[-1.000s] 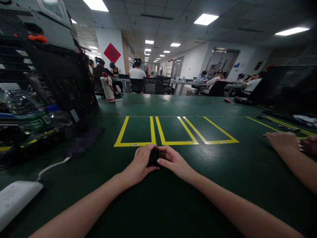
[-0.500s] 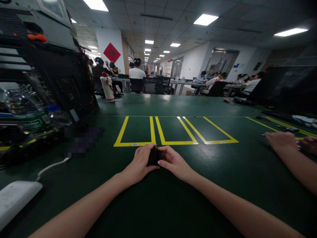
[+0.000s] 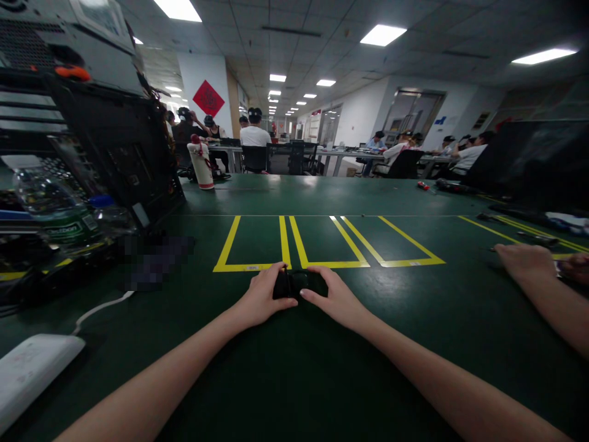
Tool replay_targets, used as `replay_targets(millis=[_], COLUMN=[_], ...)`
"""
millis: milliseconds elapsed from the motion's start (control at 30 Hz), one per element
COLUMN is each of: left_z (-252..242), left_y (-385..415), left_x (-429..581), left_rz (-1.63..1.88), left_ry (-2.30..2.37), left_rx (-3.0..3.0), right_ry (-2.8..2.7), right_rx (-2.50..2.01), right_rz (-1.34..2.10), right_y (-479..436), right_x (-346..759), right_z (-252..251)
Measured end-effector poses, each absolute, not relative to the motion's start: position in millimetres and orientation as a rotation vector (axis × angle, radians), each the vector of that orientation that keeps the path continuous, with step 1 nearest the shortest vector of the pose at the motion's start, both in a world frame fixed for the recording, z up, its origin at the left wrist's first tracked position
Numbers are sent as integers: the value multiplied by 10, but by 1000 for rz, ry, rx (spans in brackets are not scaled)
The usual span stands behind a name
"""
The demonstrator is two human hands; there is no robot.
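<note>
A small black object point(image 3: 298, 281) with a thin upright flange and a rounded right part is between my two hands, just in front of the yellow tape. It is too dark to name its kind. My left hand point(image 3: 262, 296) grips its left part, fingers over the top and thumb along the near side. My right hand point(image 3: 335, 298) curves round its right end, fingers above and thumb below. The contact there is hard to make out in the dark. Both forearms reach in low over the green tabletop point(image 3: 285, 380).
Yellow tape outlines point(image 3: 338, 266) lie ahead. At left are a computer case point(image 3: 124, 147), a water bottle point(image 3: 57, 209) and a white power strip point(image 3: 41, 368) with a cable. A white cylinder point(image 3: 201, 164) stands farther back. Another person's hand point(image 3: 527, 261) is at right.
My right hand has shifted slightly right and its thumb and fingers have spread wider, so more of the black object's right part shows. My left hand has barely moved.
</note>
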State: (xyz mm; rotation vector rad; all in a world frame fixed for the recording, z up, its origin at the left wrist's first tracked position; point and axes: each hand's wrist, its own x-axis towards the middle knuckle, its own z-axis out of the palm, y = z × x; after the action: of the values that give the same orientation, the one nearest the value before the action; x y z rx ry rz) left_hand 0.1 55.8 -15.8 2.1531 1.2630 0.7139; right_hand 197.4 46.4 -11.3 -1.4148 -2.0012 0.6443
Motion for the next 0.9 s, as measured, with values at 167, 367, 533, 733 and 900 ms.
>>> replay_targets(millis=[167, 367, 533, 733, 900], left_z=[-126, -126, -132, -128, -93], left_y=[528, 575, 695, 848, 666], left_x=[13, 49, 116, 247, 265], left_rz=[726, 774, 769, 740, 756], left_ry=[1252, 1251, 1332, 1388, 1420], left_rx=[2133, 2183, 2194, 2198, 2185], right_ry=[-2075, -2108, -2003, -2121, -2062], right_rx=[-1429, -1397, -1458, -1321, -1363], right_rz=[535, 467, 457, 596, 567], right_y=[476, 560, 628, 723, 580], right_x=[1939, 1900, 1952, 1947, 2013], right_z=[-137, -166, -177, -156, -118])
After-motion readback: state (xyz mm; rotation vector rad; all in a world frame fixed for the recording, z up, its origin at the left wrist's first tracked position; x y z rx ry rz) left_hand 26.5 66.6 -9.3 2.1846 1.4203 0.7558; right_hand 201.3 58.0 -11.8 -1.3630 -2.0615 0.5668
